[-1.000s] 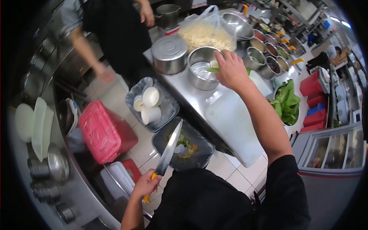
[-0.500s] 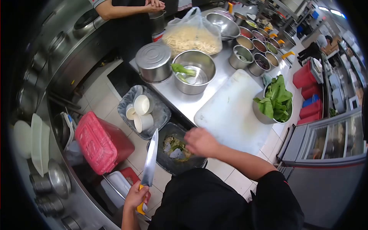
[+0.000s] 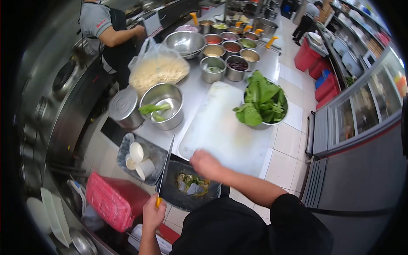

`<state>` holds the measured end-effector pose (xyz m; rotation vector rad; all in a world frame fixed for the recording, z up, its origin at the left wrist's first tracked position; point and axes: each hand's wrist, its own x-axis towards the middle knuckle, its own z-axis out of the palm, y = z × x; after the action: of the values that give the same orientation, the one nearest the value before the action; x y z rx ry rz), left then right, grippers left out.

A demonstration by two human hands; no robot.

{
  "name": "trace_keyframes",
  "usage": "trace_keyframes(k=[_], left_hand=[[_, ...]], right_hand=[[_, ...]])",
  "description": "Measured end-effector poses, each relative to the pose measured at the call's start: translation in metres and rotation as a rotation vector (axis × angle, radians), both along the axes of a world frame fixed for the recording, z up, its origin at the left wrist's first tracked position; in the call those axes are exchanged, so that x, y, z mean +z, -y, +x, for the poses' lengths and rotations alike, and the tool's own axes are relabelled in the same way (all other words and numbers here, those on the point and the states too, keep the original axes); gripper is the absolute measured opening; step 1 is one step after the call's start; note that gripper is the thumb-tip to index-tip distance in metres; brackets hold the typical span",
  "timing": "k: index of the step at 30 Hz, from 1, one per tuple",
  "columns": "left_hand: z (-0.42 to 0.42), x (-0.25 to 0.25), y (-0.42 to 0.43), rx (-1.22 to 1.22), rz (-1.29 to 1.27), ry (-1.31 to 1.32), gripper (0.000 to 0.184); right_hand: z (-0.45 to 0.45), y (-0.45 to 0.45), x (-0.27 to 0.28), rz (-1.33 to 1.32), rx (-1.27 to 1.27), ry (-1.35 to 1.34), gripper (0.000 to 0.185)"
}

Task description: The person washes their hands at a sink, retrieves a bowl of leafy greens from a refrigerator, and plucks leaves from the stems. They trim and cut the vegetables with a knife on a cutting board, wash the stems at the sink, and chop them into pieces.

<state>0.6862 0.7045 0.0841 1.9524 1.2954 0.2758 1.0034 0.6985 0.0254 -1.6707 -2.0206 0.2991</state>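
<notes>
My left hand (image 3: 153,212) is closed round the yellow handle of a large knife (image 3: 166,166), its blade pointing up and away from me. Over the near left corner of the white cutting board (image 3: 229,131) is my right hand (image 3: 206,165), blurred, its fingers too smeared to read. Below it is a dark bin (image 3: 170,195) with green scraps inside. Green leaf stalks (image 3: 155,109) lie in a steel pot (image 3: 175,118) left of the board. At the board's right edge, leafy greens (image 3: 262,102) fill another steel pot.
Steel containers of ingredients (image 3: 213,68), a steel bowl (image 3: 185,42) and a bag of pale strips (image 3: 159,70) stand farther back. A red bin (image 3: 112,204) and a bin with white cups (image 3: 123,157) are at left. A person (image 3: 106,34) stands back left, another (image 3: 308,21) back right.
The right hand has come back from the steel pot, where green stalks now lie, to the board's near corner. The view has turned right. The knife remains in the left hand.
</notes>
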Motion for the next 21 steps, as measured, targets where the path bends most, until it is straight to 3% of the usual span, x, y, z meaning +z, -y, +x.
trace_keyframes(k=[2, 4, 7, 11, 13, 16, 21], left_hand=[[0.036, 0.005, -0.013, -0.061, 0.047, 0.016, 0.045], [0.079, 0.006, -0.021, -0.131, 0.225, 0.015, 0.048], [0.144, 0.005, -0.031, -0.163, 0.227, 0.022, 0.053], [0.206, -0.018, -0.044, -0.253, 0.332, -0.059, 0.056], [0.22, -0.018, -0.048, -0.317, 0.376, -0.136, 0.058], [0.231, -0.009, -0.045, -0.343, 0.38, -0.198, 0.061], [0.238, -0.004, -0.032, -0.331, 0.356, -0.284, 0.068]], right_hand=[[-0.01, 0.033, 0.02, -0.117, 0.073, -0.204, 0.015], [0.004, 0.051, 0.044, -0.019, -0.025, -0.283, 0.018], [0.056, 0.074, 0.086, 0.071, -0.303, -0.374, 0.023], [0.148, 0.098, 0.122, 0.422, -0.704, -0.173, 0.025], [0.193, 0.108, 0.138, 0.414, -0.834, -0.027, 0.029], [0.242, 0.121, 0.153, 0.191, -0.868, 0.206, 0.032], [0.258, 0.083, 0.186, -0.535, -0.78, 0.228, 0.031]])
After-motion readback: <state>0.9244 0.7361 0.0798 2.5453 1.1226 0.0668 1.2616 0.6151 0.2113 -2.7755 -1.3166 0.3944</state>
